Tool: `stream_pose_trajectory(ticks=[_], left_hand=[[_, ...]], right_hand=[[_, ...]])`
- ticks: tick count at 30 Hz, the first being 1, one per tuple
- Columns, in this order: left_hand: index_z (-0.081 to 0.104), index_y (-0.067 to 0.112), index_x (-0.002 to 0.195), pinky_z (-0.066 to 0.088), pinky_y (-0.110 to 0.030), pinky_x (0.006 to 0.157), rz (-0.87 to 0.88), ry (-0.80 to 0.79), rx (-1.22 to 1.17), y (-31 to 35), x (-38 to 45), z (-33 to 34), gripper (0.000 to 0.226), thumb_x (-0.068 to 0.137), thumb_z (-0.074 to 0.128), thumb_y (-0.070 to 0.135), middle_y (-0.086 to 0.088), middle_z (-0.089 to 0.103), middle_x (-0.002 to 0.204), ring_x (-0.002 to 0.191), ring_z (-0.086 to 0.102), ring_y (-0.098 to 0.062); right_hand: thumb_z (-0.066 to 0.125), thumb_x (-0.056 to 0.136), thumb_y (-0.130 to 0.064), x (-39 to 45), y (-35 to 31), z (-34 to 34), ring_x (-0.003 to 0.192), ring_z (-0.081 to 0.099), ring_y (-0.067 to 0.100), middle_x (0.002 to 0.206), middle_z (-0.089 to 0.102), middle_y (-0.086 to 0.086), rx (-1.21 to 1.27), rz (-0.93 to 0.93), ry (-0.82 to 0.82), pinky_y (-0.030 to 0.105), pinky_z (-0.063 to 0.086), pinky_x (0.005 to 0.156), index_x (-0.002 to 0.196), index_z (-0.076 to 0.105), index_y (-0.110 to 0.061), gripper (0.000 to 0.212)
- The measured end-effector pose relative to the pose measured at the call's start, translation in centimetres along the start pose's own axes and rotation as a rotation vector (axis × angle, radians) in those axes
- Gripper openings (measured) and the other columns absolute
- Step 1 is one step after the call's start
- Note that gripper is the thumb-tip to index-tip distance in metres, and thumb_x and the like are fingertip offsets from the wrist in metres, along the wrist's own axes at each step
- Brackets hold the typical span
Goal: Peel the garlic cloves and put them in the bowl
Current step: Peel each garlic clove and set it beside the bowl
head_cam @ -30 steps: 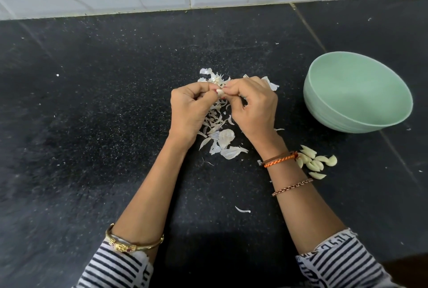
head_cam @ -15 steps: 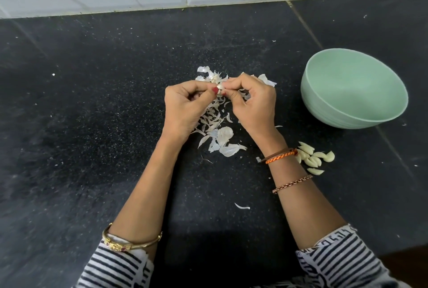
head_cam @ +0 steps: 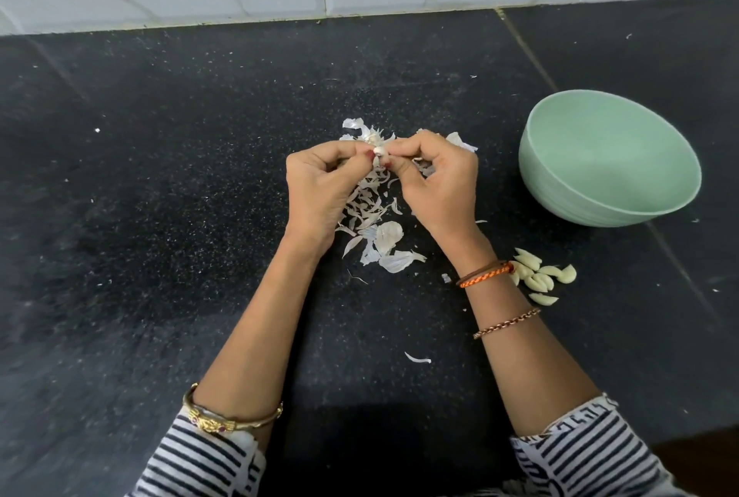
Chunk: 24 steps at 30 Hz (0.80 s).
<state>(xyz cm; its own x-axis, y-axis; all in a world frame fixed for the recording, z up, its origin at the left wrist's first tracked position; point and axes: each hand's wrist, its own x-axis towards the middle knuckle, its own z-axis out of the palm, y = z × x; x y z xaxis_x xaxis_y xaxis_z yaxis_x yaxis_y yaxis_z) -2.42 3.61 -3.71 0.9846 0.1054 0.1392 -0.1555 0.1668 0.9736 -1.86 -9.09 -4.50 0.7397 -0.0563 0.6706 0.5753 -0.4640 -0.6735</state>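
Head cam: both hands' grip pinches garlic clove (head_cam: pixel 380 151), axis unclear.

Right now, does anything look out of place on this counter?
Yes. The peeled cloves lie in a heap on the counter by the right wrist, not in the bowl, which looks empty. Skins are scattered under both hands, as peeling would leave them.

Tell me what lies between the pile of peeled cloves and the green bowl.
Bare black counter only: the head view shows nothing between the peeled cloves and the green bowl.
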Motion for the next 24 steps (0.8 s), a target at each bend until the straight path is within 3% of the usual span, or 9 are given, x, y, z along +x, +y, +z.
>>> stream_pose_trajectory(ticks=[3,5,10,13,16,24], left_hand=[[0.072,0.022,0.065,0.044,-0.026,0.066,0.031,0.000,-0.009,0.01,0.06,0.01,0.011,0.071,0.068,0.013,0.002,0.066,0.066,0.071,0.047,-0.024],[0.071,0.021,0.067,0.044,-0.025,0.065,0.049,0.024,-0.011,-0.02,0.17,-0.19,0.014,0.074,0.065,0.011,0.003,0.062,0.064,0.069,0.046,-0.023],[0.068,0.013,0.087,0.049,-0.023,0.073,0.080,-0.037,-0.008,-0.03,0.30,-0.58,0.015,0.076,0.068,0.002,0.007,0.069,0.077,0.076,0.058,-0.016],[0.064,0.011,0.092,0.052,-0.021,0.076,0.070,-0.058,-0.006,-0.04,0.20,-0.42,0.021,0.079,0.067,-0.005,0.008,0.071,0.072,0.071,0.065,-0.006],[0.061,0.008,0.098,0.051,-0.024,0.082,0.067,-0.045,-0.011,-0.01,0.31,-0.47,0.025,0.080,0.065,-0.008,0.008,0.071,0.069,0.071,0.067,-0.005],[0.058,0.009,0.097,0.051,-0.020,0.076,0.058,-0.005,-0.017,0.07,0.23,-0.15,0.032,0.078,0.060,-0.016,0.009,0.071,0.066,0.068,0.066,-0.003]], right_hand=[[0.066,0.081,0.001,0.31,-0.63,-0.47,0.071,0.066,0.003,0.072,0.067,-0.008,0.330,0.323,-0.108,0.025,0.055,0.066,0.086,0.066,-0.010,0.012],[0.064,0.082,0.002,0.30,-0.54,-0.55,0.071,0.067,0.002,0.071,0.067,-0.010,0.354,0.386,-0.100,0.017,0.052,0.068,0.088,0.066,-0.009,0.013],[0.069,0.078,0.000,0.19,-0.26,-0.28,0.074,0.066,0.004,0.081,0.068,0.001,0.308,0.338,-0.081,0.017,0.053,0.070,0.095,0.067,-0.006,0.018],[0.071,0.077,-0.001,0.10,0.02,-0.12,0.073,0.064,0.001,0.080,0.067,-0.003,0.303,0.311,-0.095,0.014,0.050,0.069,0.094,0.068,-0.007,0.018],[0.071,0.076,-0.002,0.05,0.18,-0.01,0.073,0.063,0.000,0.079,0.067,-0.005,0.292,0.293,-0.103,0.014,0.049,0.069,0.092,0.068,-0.008,0.017],[0.073,0.075,-0.003,-0.02,0.23,0.00,0.071,0.063,0.000,0.078,0.065,-0.011,0.230,0.225,-0.086,0.013,0.049,0.066,0.091,0.068,-0.012,0.019]])
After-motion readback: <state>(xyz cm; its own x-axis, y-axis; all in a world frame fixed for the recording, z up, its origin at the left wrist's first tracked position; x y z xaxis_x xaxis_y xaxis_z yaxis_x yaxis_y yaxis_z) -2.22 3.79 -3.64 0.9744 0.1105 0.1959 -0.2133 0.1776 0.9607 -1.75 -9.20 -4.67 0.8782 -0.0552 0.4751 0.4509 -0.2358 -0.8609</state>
